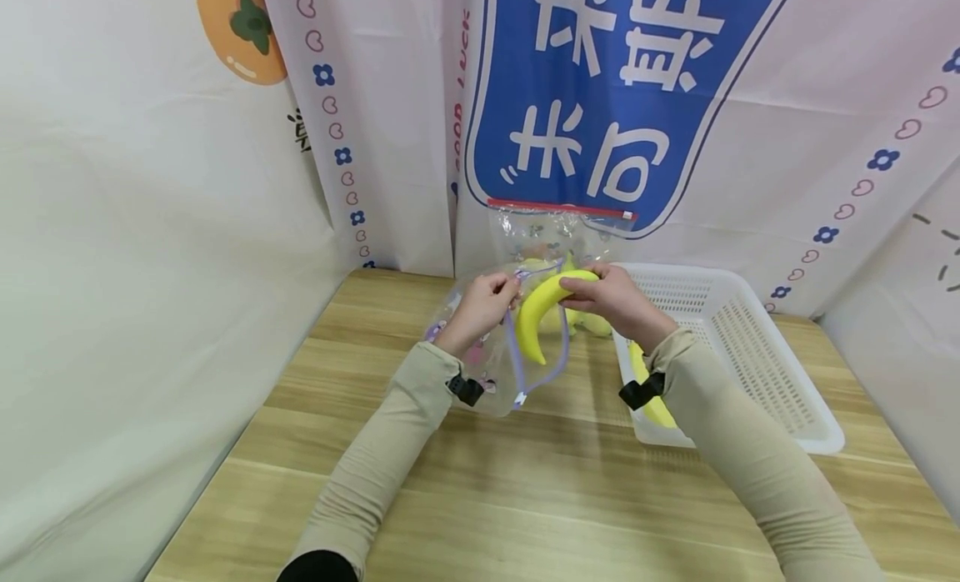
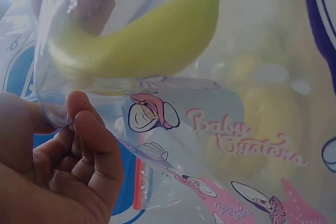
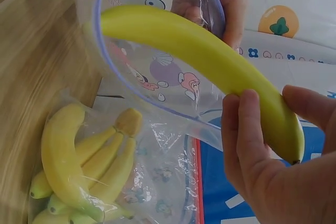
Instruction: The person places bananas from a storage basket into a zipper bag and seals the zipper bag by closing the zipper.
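Observation:
My right hand (image 1: 618,301) pinches a yellow banana (image 1: 542,309) near one end, thumb on one side and fingers on the other. The banana's far end lies within the mouth of a clear zip bag (image 3: 118,61) with a purple rim and pink cartoon print. My left hand (image 1: 484,307) pinches the edge of that bag between thumb and fingers, keeping its mouth spread. Behind the hands, a second clear bag (image 1: 551,232) with a red zip holds several bananas (image 3: 100,166), partly hidden by the hands in the head view.
To the right stands a white perforated basket (image 1: 757,340), with something yellow (image 1: 656,407) inside by its left wall, partly behind the right wrist. A printed cloth (image 1: 390,107) hangs at the back of the wooden table (image 1: 480,499). Each wrist wears a black camera.

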Demonstrator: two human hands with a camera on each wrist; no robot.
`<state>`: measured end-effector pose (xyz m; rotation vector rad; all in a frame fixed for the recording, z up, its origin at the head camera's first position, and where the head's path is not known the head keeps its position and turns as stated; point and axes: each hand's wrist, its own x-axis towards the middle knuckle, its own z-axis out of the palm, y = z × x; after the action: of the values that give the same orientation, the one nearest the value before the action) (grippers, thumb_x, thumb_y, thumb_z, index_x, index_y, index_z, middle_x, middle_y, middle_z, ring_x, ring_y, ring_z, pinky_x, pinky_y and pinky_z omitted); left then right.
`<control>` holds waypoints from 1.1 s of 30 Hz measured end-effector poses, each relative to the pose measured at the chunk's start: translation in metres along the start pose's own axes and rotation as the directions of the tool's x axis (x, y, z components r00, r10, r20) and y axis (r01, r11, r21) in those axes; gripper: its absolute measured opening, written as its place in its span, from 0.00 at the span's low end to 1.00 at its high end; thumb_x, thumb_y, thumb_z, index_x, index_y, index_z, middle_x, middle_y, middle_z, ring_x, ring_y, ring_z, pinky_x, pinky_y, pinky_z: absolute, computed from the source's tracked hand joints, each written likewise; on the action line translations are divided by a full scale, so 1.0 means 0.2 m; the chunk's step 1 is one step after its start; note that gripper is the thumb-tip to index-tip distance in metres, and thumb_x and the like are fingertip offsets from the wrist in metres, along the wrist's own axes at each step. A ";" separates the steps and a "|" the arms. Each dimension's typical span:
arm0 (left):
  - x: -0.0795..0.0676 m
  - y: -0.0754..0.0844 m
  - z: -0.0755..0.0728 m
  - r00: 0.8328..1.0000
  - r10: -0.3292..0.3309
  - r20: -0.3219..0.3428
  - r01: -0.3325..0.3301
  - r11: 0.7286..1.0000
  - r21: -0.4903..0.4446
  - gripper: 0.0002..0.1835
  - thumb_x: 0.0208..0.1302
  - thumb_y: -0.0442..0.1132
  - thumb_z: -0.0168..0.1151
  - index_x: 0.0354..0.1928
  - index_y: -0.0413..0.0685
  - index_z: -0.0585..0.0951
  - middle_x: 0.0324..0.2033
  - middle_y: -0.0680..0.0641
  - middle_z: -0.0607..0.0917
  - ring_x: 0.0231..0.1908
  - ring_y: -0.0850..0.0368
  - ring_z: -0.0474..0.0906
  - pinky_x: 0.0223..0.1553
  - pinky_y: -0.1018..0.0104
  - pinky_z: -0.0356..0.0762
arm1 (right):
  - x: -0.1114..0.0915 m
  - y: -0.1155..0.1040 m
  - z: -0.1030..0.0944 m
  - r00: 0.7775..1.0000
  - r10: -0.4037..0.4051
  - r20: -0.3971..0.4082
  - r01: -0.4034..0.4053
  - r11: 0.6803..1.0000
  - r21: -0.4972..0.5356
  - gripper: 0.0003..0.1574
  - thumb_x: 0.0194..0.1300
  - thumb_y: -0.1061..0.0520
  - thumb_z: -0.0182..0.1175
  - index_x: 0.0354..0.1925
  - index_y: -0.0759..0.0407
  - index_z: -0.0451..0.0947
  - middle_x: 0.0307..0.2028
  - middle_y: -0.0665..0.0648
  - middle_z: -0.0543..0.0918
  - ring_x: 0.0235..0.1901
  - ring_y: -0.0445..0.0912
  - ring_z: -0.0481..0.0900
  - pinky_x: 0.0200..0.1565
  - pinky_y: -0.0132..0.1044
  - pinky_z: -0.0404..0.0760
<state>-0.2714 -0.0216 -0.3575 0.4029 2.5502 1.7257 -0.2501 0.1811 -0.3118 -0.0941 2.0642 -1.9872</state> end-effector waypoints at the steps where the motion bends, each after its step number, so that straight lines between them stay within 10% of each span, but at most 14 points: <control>1: 0.00 0.00 0.00 1.000 -0.003 -0.003 0.003 1.000 -0.005 0.17 0.65 0.49 0.46 0.28 0.45 0.76 0.23 0.47 0.76 0.18 0.58 0.66 0.18 0.70 0.66 | 0.00 0.00 0.00 1.000 0.003 0.004 -0.004 1.000 0.019 0.26 0.58 0.58 0.59 0.49 0.71 0.63 0.46 0.67 0.69 0.43 0.52 0.76 0.46 0.40 0.73; 9: 0.00 -0.01 0.00 1.000 -0.003 -0.004 0.002 0.999 -0.040 0.17 0.65 0.49 0.46 0.29 0.43 0.76 0.25 0.45 0.77 0.17 0.59 0.65 0.17 0.72 0.65 | 0.00 0.00 -0.02 1.000 0.031 0.002 -0.031 0.991 0.131 0.30 0.58 0.58 0.58 0.52 0.72 0.58 0.46 0.66 0.71 0.42 0.53 0.77 0.47 0.40 0.72; 14: -0.01 0.00 0.00 1.000 0.008 -0.007 -0.009 1.000 -0.022 0.18 0.64 0.50 0.47 0.30 0.43 0.77 0.24 0.47 0.76 0.19 0.60 0.66 0.19 0.71 0.67 | 0.01 0.03 0.01 0.997 -0.015 -0.077 0.007 0.995 -0.104 0.28 0.59 0.52 0.57 0.48 0.69 0.59 0.42 0.67 0.73 0.37 0.55 0.79 0.38 0.40 0.77; 22: 0.00 0.02 0.00 1.000 0.025 0.005 -0.025 0.999 -0.031 0.15 0.65 0.47 0.47 0.27 0.46 0.76 0.25 0.43 0.77 0.19 0.59 0.66 0.19 0.71 0.68 | 0.00 0.07 0.09 0.992 -0.118 -0.045 0.065 0.783 -0.619 0.22 0.55 0.47 0.58 0.42 0.61 0.72 0.30 0.59 0.80 0.28 0.52 0.80 0.27 0.36 0.79; 33: 0.00 0.06 0.00 1.000 0.011 0.003 -0.011 0.999 -0.033 0.17 0.66 0.47 0.45 0.31 0.42 0.77 0.26 0.47 0.78 0.21 0.58 0.71 0.22 0.69 0.72 | 0.03 0.10 0.13 0.982 -0.162 0.095 0.177 0.628 -0.758 0.19 0.58 0.53 0.53 0.44 0.64 0.73 0.34 0.57 0.79 0.25 0.45 0.79 0.29 0.34 0.77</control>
<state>-0.2683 -0.0175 -0.3462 0.4184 2.5192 1.7665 -0.2465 0.1551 -0.3328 -0.4870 2.8247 -1.0091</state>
